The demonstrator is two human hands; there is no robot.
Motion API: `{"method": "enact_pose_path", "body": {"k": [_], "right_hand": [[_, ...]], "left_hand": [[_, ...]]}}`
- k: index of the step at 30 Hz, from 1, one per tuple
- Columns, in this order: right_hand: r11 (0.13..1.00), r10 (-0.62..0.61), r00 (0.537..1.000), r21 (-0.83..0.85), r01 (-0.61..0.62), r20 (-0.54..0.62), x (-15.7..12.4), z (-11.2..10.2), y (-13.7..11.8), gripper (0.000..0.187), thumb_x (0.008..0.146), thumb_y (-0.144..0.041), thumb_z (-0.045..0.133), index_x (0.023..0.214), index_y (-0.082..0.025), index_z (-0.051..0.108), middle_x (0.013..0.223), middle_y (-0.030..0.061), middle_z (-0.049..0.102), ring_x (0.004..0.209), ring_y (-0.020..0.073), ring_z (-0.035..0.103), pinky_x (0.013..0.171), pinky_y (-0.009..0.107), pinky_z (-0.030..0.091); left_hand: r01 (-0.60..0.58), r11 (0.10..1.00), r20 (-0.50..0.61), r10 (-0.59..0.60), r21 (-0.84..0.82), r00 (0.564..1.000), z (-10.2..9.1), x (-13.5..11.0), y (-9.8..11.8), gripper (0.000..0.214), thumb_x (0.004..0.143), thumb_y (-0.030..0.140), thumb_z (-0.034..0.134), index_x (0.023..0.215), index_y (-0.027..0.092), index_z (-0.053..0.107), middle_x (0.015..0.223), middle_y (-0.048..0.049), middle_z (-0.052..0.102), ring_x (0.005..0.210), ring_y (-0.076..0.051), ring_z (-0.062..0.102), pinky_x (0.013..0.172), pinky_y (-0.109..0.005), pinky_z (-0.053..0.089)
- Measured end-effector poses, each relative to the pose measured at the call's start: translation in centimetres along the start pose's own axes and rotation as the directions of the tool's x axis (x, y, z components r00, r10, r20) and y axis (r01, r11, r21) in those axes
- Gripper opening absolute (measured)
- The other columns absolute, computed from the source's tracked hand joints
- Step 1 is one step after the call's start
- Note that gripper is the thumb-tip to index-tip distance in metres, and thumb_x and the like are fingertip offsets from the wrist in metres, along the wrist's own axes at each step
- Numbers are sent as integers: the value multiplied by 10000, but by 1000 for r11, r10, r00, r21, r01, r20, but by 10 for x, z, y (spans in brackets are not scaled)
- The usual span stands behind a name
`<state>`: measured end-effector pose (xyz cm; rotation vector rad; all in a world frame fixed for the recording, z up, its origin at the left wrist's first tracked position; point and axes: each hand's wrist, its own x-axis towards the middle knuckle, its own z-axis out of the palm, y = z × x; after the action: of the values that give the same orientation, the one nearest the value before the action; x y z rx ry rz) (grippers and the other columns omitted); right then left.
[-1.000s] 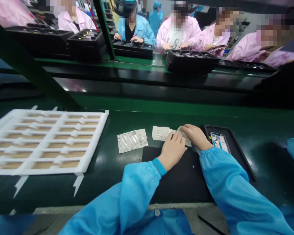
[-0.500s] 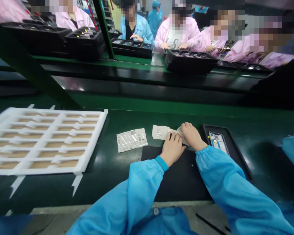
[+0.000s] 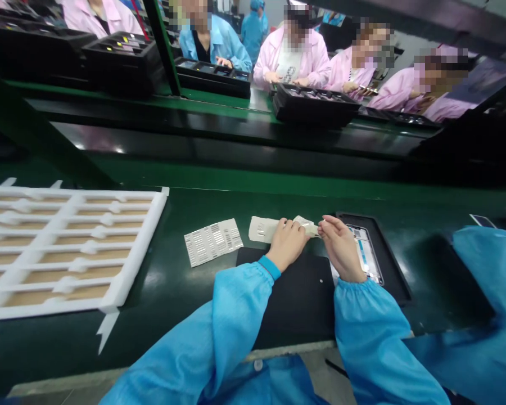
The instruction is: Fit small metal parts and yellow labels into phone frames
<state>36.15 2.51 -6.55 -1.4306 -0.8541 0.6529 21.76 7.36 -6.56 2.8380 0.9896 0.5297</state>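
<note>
My left hand (image 3: 287, 243) rests knuckles-up on a pale label sheet (image 3: 263, 229), its fingers curled down onto it. My right hand (image 3: 341, 247) is lifted a little to the right, fingertips pinched at the sheet's right end on something too small to make out. Both hands are above the far edge of a black mat (image 3: 297, 295). Just right of my right hand a phone frame (image 3: 365, 253) lies in a black tray (image 3: 388, 264). A white barcode sheet (image 3: 213, 242) lies left of the mat.
A white foam tray (image 3: 67, 247) with long slots fills the left of the green belt. Black trays (image 3: 314, 104) stand on the far line, where several people in pink and blue coats work. A blue sleeve (image 3: 489, 270) of another person is at the right.
My right hand has lifted off the label sheet and turned toward me, fingers pinched. My left hand stays on the sheet. The view has shifted to the right.
</note>
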Motion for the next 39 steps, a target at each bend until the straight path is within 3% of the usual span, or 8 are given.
{"method": "enact_pose_path", "body": {"k": [9, 15, 18, 20, 23, 26, 32, 39], "right_hand": [[977, 77, 985, 184, -105, 154, -51, 19, -39, 290, 727, -343, 810, 982, -227, 733, 1008, 49, 736, 949, 181, 678, 921, 359, 537], [945, 104, 965, 279, -172, 240, -72, 24, -54, 213, 720, -340, 821, 864, -225, 714, 790, 14, 734, 708, 163, 694, 764, 355, 595], [931, 79, 975, 334, -147, 210, -80, 28, -51, 181, 729, -351, 812, 827, -236, 712, 824, 21, 737, 719, 170, 692, 763, 375, 597], [937, 13, 983, 342, -76, 181, -85, 33, -46, 158, 711, -335, 827, 781, -247, 716, 849, 19, 716, 757, 169, 674, 765, 367, 585], [932, -65, 980, 363, -9, 189, -90, 40, -38, 154, 682, -313, 849, 708, -259, 707, 808, -2, 634, 737, 146, 617, 701, 320, 557], [923, -82, 962, 383, -24, 259, -93, 44, -33, 125, 696, -280, 845, 714, -279, 721, 793, -13, 587, 711, 127, 589, 635, 278, 523], [962, -174, 940, 255, 98, 294, -94, 44, -35, 139, 717, -191, 825, 752, -305, 756, 806, -4, 610, 741, 143, 612, 683, 306, 506], [968, -246, 939, 11, 250, 239, -97, 49, -36, 111, 771, -185, 778, 808, -288, 760, 806, 11, 663, 768, 169, 642, 685, 316, 536]], "left_hand": [[-45, 998, 39, 46, -34, 998, -7, -4, -4, 191, 951, 145, 477, 1072, 121, 623, 941, -94, 695, 940, -244, 641, 1067, -451, 335], [-11, 992, 37, 15, -128, 999, -26, -21, -10, 170, 940, 128, 472, 1019, 150, 621, 953, -103, 686, 974, -257, 627, 1064, -479, 361], [34, 975, 24, -29, -221, 999, -45, -44, -14, 193, 1004, 217, 427, 1062, 176, 606, 983, -67, 699, 965, -210, 642, 969, -385, 455], [100, 916, 32, -95, -389, 995, -59, -62, -16, 218, 1026, 265, 404, 1058, 193, 608, 967, -32, 705, 902, -163, 657, 836, -289, 505], [232, 620, 124, -213, -749, 969, -78, -83, -13, 205, 1003, 302, 474, 997, 202, 653, 898, 0, 709, 828, -141, 662, 751, -235, 509], [277, 412, 183, -253, -868, 950, -89, -92, -10, 178, 963, 289, 543, 961, 202, 698, 913, -2, 724, 864, -152, 663, 778, -236, 503], [264, 327, 182, -261, -907, 948, -88, -94, -14, 189, 935, 283, 589, 845, 193, 729, 836, 1, 722, 791, -141, 644, 752, -233, 486], [291, 340, 178, -328, -894, 928, -79, -96, -21, 172, 917, 256, 598, 813, 181, 713, 804, 10, 710, 785, -137, 641, 752, -230, 480]]}}
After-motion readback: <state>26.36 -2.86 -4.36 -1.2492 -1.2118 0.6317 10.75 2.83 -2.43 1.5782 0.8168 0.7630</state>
